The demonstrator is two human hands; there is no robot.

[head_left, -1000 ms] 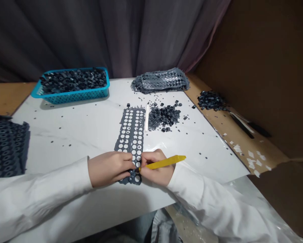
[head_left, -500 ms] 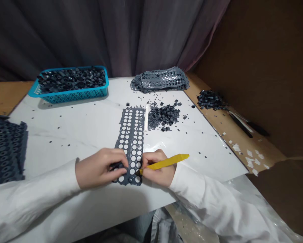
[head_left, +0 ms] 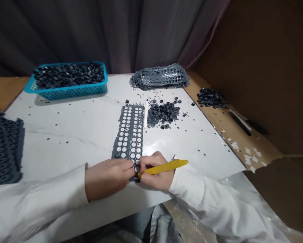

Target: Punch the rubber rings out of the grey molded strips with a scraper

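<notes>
A dark grey rubber sheet (head_left: 130, 135) punched with rows of round holes lies lengthwise in front of me. My right hand (head_left: 156, 172) grips a slim yellow tool (head_left: 166, 166), its dark tip low over the sheet's near right corner. Close beside that tip, my left hand (head_left: 110, 177) covers the near left part of the sheet with its fingers pinched together. Whatever is between those fingertips is hidden. One small dark ring (head_left: 117, 155) sits at a hole just beyond the left hand.
A blue basket (head_left: 72, 92) full of small black pieces stands back left. Stacked perforated sheets lie at left (head_left: 6, 152) and back (head_left: 163, 77). A white pen-like tool (head_left: 146, 115) lies beside a pile of black bits (head_left: 163, 114). Knives (head_left: 240, 122) rest at right.
My left hand has slid right across the sheet to the yellow tool's tip, its fingers closing together. The right hand has barely moved. The view has shifted slightly.
</notes>
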